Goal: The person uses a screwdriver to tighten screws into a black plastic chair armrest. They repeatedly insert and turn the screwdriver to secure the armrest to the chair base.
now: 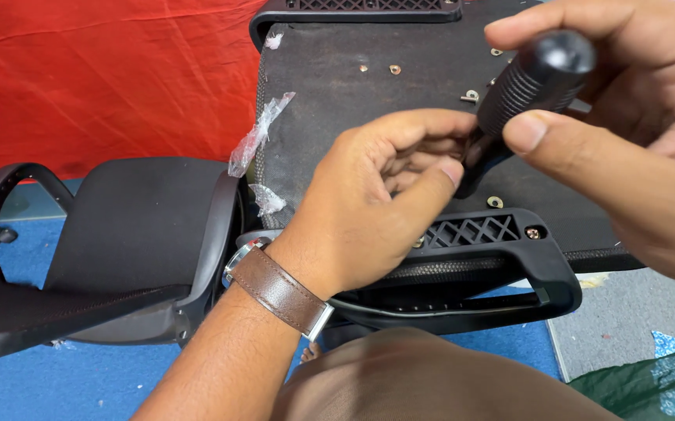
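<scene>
Right hand grips a black screwdriver over the seat base; left hand pinches its lower end by the armrest

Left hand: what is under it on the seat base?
The left hand covers the screwdriver tip and any screw there. Around it show the black armrest bracket and seat underside.

Illumination is bright, even and diffuse, with no single source evident. Shadows are soft and confined beneath the left hand. Faint sheen appears on the screwdriver handle cap. The right hand, closest to the lens, is slightly soft; mid-frame detail is sharp, without noticeable edge distortion
</scene>
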